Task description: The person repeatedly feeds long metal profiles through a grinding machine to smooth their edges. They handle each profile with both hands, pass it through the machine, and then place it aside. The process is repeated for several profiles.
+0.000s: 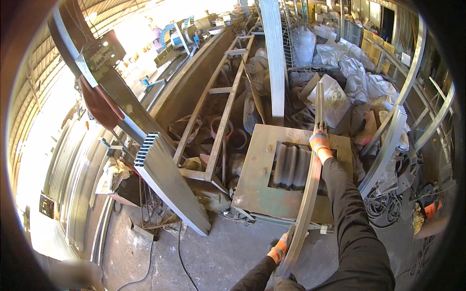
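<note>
A long, narrow metal profile (307,206) runs away from me, crossing above a squat machine with a worn green-tan top plate (253,167). Near its close end, my left hand (278,249), in an orange and dark work glove, is closed around the profile's side. Farther along, my right hand (320,140), gloved the same way, grips it with the arm stretched out. A square opening in the plate shows dark ridged rollers (290,165); the profile and my right arm cover part of the opening.
Left of the machine leans a stack of metal channels (174,186). A ladder-like steel frame (221,123) extends beyond it. An upright metal post (273,58) stands behind the machine. White sacks (357,72) pile at far right, coiled cable (383,206) at right. A cable (180,252) crosses the floor.
</note>
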Motion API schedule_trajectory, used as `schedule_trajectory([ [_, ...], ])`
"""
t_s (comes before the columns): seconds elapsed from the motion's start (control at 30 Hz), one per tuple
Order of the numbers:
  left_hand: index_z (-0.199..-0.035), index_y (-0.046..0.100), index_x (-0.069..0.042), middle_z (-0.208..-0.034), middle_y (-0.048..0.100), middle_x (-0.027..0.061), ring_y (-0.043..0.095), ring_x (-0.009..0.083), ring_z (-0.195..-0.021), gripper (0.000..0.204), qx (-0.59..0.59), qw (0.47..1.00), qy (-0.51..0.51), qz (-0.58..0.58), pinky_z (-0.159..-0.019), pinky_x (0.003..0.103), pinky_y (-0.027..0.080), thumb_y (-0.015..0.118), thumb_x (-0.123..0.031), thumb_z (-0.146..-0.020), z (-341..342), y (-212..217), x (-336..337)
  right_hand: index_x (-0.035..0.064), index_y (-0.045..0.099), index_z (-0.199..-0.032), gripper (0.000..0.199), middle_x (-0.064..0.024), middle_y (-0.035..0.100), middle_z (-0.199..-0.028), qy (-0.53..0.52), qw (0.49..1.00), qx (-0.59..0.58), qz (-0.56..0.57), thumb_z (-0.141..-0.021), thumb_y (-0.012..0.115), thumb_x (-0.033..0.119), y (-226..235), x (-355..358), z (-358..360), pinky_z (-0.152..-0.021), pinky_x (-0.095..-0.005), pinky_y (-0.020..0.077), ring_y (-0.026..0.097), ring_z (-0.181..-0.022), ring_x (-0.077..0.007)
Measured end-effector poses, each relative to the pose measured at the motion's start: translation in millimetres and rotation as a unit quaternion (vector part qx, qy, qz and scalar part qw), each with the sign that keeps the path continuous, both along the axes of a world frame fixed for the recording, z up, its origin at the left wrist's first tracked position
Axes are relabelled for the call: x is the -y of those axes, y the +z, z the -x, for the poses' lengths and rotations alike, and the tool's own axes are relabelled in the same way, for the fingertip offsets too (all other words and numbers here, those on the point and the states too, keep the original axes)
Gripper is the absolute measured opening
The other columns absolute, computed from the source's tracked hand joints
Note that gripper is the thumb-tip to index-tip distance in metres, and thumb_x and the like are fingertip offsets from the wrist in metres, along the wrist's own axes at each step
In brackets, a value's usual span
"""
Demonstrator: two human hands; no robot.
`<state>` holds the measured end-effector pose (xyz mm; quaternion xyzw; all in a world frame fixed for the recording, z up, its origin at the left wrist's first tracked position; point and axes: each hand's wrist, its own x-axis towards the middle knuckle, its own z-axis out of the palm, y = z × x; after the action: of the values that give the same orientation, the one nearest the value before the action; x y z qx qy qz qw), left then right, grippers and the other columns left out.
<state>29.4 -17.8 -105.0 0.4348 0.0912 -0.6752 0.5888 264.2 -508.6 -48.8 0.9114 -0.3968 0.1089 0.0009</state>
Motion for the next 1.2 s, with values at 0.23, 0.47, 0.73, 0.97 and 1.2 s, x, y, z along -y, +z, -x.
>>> schedule_trajectory([
  [0.23,-0.132,0.080,-0.009,-0.106,0.082,0.0042,0.075,0.0179,-0.088,0.075,0.072,0.995,0.000,-0.068,-0.077,0.035,0.061,0.051,-0.075,-0.115,43.1,-17.6,-92.2,0.0042,0.032,-0.181,0.075,-0.0171,0.025,-0.191,-0.035,0.999,-0.031,-0.027,-0.111,0.047,0.030,37.3,-119.1,60.7,-0.143,-0.0592,0.0154,0.019,-0.177,-0.0395],
  [0.47,-0.113,0.084,-0.010,-0.088,0.078,0.0030,0.066,0.0193,-0.071,0.086,0.076,0.993,-0.012,-0.089,-0.067,0.040,0.056,0.047,-0.088,-0.108,148.7,-34.0,-287.5,0.0036,0.043,-0.176,0.075,-0.0222,0.032,-0.187,-0.045,0.953,-0.049,-0.294,-0.104,0.053,0.024,37.8,-286.1,158.4,-0.137,-0.0559,0.0316,0.029,-0.174,-0.0393],
  [0.73,-0.127,0.079,-0.005,-0.099,0.080,0.0069,0.075,0.0219,-0.080,0.074,0.106,0.987,-0.037,-0.117,-0.073,0.040,0.063,0.055,-0.074,-0.113,273.3,-59.6,-514.4,0.0000,0.038,-0.176,0.086,-0.0248,0.030,-0.186,-0.002,0.998,0.048,-0.031,-0.098,0.064,0.024,9.2,-516.9,308.6,-0.133,-0.0596,0.0361,0.030,-0.172,-0.0458],
  [0.97,-0.134,0.076,-0.003,-0.099,0.080,0.0080,0.076,0.0234,-0.082,0.070,-0.091,0.995,-0.033,0.001,-0.075,0.040,0.063,0.057,-0.068,-0.115,334.7,-14.3,-615.0,-0.0081,0.043,-0.171,0.082,-0.0307,0.032,-0.183,0.014,0.996,0.071,-0.050,-0.095,0.063,0.017,30.2,-615.9,373.8,-0.132,-0.0532,0.0432,0.026,-0.172,-0.0520],
  [1.2,-0.156,0.064,0.004,-0.137,0.080,0.0103,0.075,0.0182,-0.119,0.074,0.157,0.973,-0.138,-0.097,-0.106,0.036,0.060,0.096,-0.025,-0.096,279.2,106.4,-601.2,-0.0006,0.044,-0.173,0.087,-0.0298,0.041,-0.180,0.093,0.864,0.441,-0.224,-0.093,0.078,0.003,9.6,-555.0,393.2,-0.141,-0.0446,0.0296,0.035,-0.170,-0.0443],
])
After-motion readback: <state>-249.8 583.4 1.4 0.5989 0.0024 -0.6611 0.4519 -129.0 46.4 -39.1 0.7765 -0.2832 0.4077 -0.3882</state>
